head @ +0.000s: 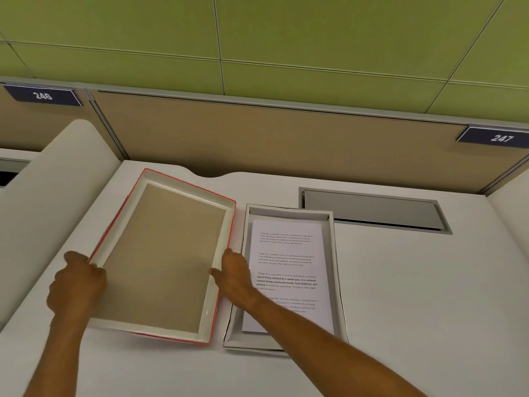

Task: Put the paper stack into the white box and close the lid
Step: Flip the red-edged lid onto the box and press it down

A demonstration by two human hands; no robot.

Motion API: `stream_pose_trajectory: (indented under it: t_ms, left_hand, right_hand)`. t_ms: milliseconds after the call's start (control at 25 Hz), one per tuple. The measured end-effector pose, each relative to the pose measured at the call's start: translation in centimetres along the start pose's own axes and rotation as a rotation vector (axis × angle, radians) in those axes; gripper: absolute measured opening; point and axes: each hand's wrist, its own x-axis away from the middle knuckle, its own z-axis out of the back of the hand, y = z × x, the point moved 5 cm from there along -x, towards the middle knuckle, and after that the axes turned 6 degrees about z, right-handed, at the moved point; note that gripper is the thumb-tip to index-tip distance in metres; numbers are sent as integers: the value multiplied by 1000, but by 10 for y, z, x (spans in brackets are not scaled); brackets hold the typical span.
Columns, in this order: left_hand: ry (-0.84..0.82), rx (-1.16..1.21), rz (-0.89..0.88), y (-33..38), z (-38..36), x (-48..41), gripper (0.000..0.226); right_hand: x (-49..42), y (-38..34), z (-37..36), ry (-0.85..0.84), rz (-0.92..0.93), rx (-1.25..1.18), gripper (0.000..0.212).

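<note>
The white box (339, 285) lies open on the desk, right of centre, with the printed paper stack (289, 253) lying flat inside it. To its left the lid (160, 253) is turned inside up, with a brown inner face, white walls and a red outside. My left hand (77, 282) grips the lid's left edge. My right hand (236, 275) grips the lid's right edge, and its forearm crosses over the near part of the box and papers. The lid's near edge looks slightly raised off the desk.
The white desk (415, 310) has a grey cable hatch (372, 210) behind the box. A tan partition (286, 138) with number plates 246 and 247 closes off the back. A white curved divider (57, 181) stands to the left.
</note>
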Motion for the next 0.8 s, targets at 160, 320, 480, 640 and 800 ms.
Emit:
stream_pose_trajectory:
  t_ms: [160,320,480,640,800]
  left_hand:
    - [-71,128,-88,27,27,30,57]
    - [-49,216,-240,68,50,102,73]
    - [-225,252,-343,95,45,166,104]
    - [-426,393,-296,99,38,178,99]
    - [-617,578,-104,88,-9,144,79]
  right_hand:
    - [17,-71,19,-113,108,-304,66]
    - [28,-126,40,-163,123,-656,61]
    - [26,-128,68,-140,96,-891,44]
    - [34,-101,94,-98,38,-936,44]
    - [48,-75,117,-69,-37,-986,46]
